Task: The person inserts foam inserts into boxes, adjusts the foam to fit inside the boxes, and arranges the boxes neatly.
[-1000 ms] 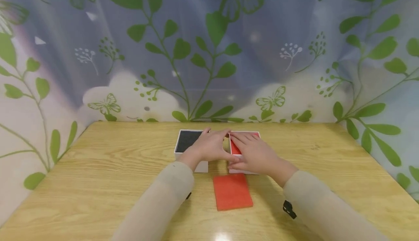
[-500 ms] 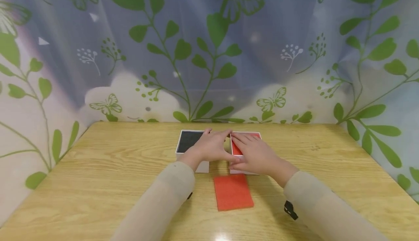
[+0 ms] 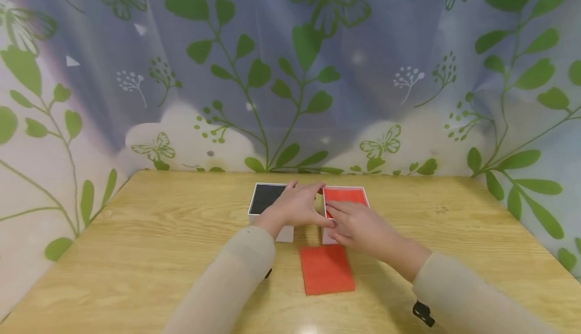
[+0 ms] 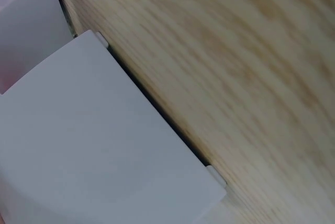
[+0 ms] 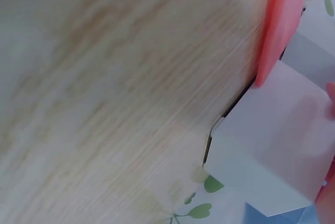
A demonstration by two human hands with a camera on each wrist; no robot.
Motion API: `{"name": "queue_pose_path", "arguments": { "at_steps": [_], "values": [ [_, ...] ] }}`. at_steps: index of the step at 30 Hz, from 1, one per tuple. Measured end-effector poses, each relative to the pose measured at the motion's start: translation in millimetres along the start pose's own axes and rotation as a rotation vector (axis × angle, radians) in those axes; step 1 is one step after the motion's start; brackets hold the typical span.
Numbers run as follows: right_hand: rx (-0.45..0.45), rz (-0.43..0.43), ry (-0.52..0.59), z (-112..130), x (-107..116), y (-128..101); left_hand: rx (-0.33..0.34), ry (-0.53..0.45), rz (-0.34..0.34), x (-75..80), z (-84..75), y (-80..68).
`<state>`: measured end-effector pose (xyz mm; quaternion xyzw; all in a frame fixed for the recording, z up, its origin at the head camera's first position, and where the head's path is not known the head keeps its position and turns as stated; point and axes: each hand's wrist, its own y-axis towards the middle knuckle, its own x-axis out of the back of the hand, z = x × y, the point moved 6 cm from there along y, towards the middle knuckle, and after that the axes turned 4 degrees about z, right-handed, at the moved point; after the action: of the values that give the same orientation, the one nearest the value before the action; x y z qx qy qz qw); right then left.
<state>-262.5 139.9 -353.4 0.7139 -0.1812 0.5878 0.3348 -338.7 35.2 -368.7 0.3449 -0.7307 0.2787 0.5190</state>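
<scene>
Leftmost, black box (image 3: 265, 199) sitting mid-bench (image 3: 136, 253), steadied by left hand (image 3: 297, 207), fingers flat and relaxed over its right edge, thumb toward the gap. Beside it, red box (image 3: 347, 196), just apart; right hand (image 3: 360, 223) lying flat across its near half, fingers straight, pinching nothing. Nearer, red pad (image 3: 327, 269) loose. Wide free bench either side; curtain (image 3: 290, 71) close behind.

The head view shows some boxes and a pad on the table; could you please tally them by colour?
Black-lined white box: 1, under the left hand
Red-lined white box: 1, under the right hand
Loose red pad: 1, lying on the table
Total: 3
</scene>
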Motion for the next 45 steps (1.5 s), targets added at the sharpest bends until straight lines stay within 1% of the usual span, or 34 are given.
{"name": "queue_pose_path", "arguments": {
  "at_steps": [3,9,14,20,27,33,39,43,45],
  "values": [
    [-0.013,-0.002,-0.005,3,2,-3,-0.007,0.0,0.001,-0.5,-0.6,0.5],
    [0.01,-0.066,-0.023,12,11,-5,-0.013,-0.007,-0.004,0.7,-2.3,-0.8],
    [-0.015,-0.07,-0.027,12,10,-6,-0.005,-0.01,-0.007,1.6,-1.3,-0.9],
    [-0.021,-0.119,-0.01,14,15,-11,-0.003,-0.002,-0.003,1.4,-1.7,0.8],
    [-0.07,-0.084,-0.002,18,15,-11,-0.001,-0.011,-0.006,1.5,-1.6,0.2],
    [-0.08,-0.069,-0.004,19,13,-10,-0.002,-0.019,-0.006,2.9,-2.2,-2.4],
    [-0.073,-0.018,-0.001,19,11,-12,0.002,0.011,0.0,4.1,-1.8,-4.1],
    [-0.076,0.015,0.03,19,13,-16,0.001,0.014,0.006,3.6,-1.3,-3.8],
    [-0.089,0.018,0.022,17,16,-19,-0.004,0.011,0.004,4.3,-2.3,-3.2]
  ]
}}
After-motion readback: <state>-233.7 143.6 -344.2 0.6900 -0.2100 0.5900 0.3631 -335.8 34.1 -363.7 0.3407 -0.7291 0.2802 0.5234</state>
